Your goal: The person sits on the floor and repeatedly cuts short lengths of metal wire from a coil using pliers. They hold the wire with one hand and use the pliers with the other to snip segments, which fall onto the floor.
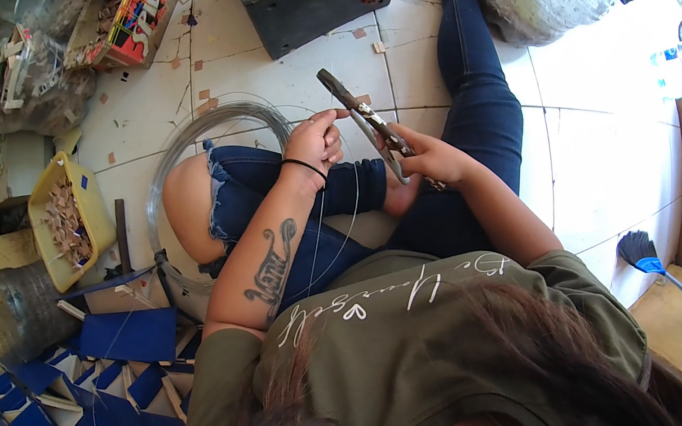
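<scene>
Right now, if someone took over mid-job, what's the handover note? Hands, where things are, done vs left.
Left hand: pinching a thin wire near the pliers' tip.
Right hand: closed on the handles of the pliers, tip pointing up and away.
Wire coil: on the tiled floor beside the left knee; a strand loops from the hands down to the lap.
Yellow tray of small wooden pieces and blue card pieces: on the left.
Done: wire in hand at the pliers.
Left: cannot tell whether it is cut or bent yet.
</scene>
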Available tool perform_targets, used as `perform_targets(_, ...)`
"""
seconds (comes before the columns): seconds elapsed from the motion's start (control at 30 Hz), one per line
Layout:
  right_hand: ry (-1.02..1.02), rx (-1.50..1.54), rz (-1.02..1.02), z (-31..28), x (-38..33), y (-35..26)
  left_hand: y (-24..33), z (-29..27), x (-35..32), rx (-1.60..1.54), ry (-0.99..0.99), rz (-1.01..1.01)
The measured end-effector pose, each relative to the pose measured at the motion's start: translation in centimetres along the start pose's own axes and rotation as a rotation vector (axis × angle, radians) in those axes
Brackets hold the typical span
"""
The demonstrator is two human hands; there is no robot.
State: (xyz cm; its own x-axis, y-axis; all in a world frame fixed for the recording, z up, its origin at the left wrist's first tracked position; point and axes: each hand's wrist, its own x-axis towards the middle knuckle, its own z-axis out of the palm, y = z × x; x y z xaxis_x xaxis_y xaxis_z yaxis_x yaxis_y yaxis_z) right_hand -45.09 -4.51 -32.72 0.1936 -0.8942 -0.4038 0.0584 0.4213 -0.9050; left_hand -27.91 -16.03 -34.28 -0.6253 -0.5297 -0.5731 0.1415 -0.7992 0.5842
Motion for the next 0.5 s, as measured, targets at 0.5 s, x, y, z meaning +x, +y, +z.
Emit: perform_targets(0.5,0.020,-0.007,0.014,-0.14,-0.16,0.40,-0.42,0.53,0.61,0.267,0.058,0.069)
